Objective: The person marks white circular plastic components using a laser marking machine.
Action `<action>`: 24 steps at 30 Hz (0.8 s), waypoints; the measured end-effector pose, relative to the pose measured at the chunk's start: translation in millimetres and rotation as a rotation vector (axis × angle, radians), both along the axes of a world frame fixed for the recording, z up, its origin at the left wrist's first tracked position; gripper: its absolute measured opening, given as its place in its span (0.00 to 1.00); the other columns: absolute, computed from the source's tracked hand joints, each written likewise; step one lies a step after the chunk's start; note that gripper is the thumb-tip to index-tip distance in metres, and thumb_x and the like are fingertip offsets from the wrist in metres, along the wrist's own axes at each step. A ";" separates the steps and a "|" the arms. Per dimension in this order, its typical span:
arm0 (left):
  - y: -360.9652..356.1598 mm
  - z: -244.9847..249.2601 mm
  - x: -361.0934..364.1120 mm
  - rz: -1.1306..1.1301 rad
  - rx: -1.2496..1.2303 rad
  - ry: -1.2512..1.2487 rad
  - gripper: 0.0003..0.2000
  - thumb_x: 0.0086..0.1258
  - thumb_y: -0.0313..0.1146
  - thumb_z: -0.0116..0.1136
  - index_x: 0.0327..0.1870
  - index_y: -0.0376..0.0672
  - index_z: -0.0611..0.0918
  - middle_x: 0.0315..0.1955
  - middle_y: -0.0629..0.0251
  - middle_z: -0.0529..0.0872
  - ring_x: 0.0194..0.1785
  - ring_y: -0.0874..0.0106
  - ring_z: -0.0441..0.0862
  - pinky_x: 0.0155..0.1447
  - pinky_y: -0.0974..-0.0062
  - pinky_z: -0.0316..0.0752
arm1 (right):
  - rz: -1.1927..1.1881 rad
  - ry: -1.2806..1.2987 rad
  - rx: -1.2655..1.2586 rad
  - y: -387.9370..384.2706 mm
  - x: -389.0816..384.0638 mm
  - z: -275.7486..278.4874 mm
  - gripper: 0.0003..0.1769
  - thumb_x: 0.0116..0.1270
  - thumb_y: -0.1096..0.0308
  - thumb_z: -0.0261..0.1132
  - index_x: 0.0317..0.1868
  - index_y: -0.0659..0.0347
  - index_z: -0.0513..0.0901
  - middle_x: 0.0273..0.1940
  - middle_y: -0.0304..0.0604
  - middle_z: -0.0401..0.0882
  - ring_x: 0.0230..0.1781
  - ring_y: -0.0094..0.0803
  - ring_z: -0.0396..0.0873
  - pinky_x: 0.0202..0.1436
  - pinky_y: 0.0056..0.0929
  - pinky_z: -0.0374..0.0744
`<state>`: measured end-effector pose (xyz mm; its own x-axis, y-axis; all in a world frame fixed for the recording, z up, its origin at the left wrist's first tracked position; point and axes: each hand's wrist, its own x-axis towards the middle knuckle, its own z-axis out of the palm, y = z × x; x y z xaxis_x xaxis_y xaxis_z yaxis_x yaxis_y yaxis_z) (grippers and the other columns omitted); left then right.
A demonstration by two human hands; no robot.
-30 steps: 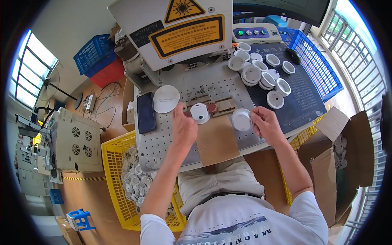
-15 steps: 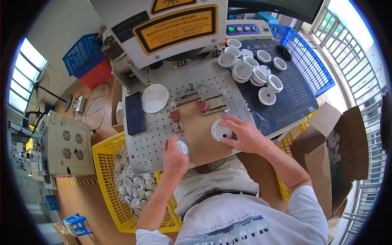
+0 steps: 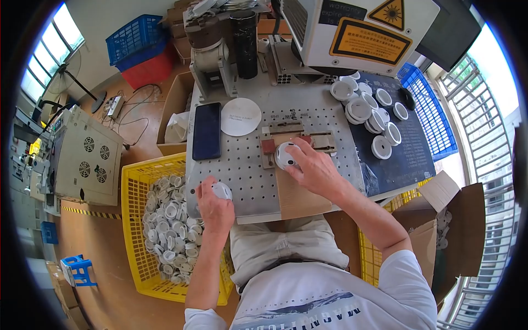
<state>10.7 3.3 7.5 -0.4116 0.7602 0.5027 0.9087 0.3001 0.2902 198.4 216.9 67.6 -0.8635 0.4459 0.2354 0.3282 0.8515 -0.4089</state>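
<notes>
My right hand [image 3: 312,165] holds a white round lid [image 3: 285,155] by its edge, over the upper end of a brown cardboard strip [image 3: 300,197] and against the small metal fixture [image 3: 268,147] with red blocks. Near the front left of the perforated metal plate [image 3: 247,165], my left hand [image 3: 213,206] has its fingers round another white lid [image 3: 223,191]. A dark phone [image 3: 207,131] and a white paper disc [image 3: 241,116] lie behind my left hand.
Several white lids [image 3: 359,109] sit on the dark mat [image 3: 404,146] at the right. A yellow crate [image 3: 135,231] of lids stands at the left, an open cardboard box [image 3: 421,247] at the right. A white machine head [image 3: 352,33] overhangs the plate's back.
The view has shifted left. My right hand has moved its lid away from me, up to the fixture. My left hand has moved left with its lid, toward the plate's front left corner.
</notes>
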 end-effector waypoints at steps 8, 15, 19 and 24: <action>-0.1 1.7 0.1 -0.009 0.024 -0.038 0.06 0.37 0.17 0.64 0.21 0.28 0.82 0.53 0.49 0.76 0.55 0.48 0.73 0.57 0.55 0.68 | 0.005 -0.043 -0.002 2.5 -6.3 7.6 0.23 0.64 0.64 0.68 0.58 0.60 0.74 0.60 0.53 0.73 0.41 0.53 0.84 0.44 0.46 0.82; 3.1 11.1 4.3 -0.001 0.059 -0.079 0.11 0.37 0.13 0.59 0.26 0.25 0.80 0.50 0.50 0.78 0.51 0.48 0.75 0.59 0.55 0.69 | -0.007 -0.076 0.020 9.0 -12.3 2.9 0.24 0.64 0.68 0.67 0.60 0.58 0.74 0.64 0.56 0.72 0.41 0.53 0.85 0.44 0.46 0.82; 2.7 6.7 2.4 0.003 0.062 -0.068 0.12 0.37 0.13 0.59 0.29 0.26 0.79 0.49 0.51 0.78 0.51 0.48 0.75 0.58 0.55 0.69 | -0.044 -0.062 0.005 8.6 -14.3 -2.1 0.23 0.64 0.68 0.68 0.59 0.59 0.74 0.67 0.60 0.70 0.38 0.54 0.85 0.41 0.48 0.83; 3.2 0.5 1.0 0.024 0.043 -0.070 0.06 0.38 0.15 0.61 0.20 0.29 0.79 0.52 0.50 0.76 0.53 0.49 0.74 0.57 0.54 0.68 | -0.101 -0.032 0.031 11.7 -18.7 -10.3 0.21 0.64 0.68 0.68 0.56 0.61 0.74 0.66 0.60 0.72 0.34 0.55 0.85 0.38 0.48 0.84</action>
<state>11.7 6.5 8.0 -0.4651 0.7277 0.5041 0.8783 0.3077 0.3660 179.7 228.6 57.3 -0.8217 0.5242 0.2237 0.4255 0.8253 -0.3712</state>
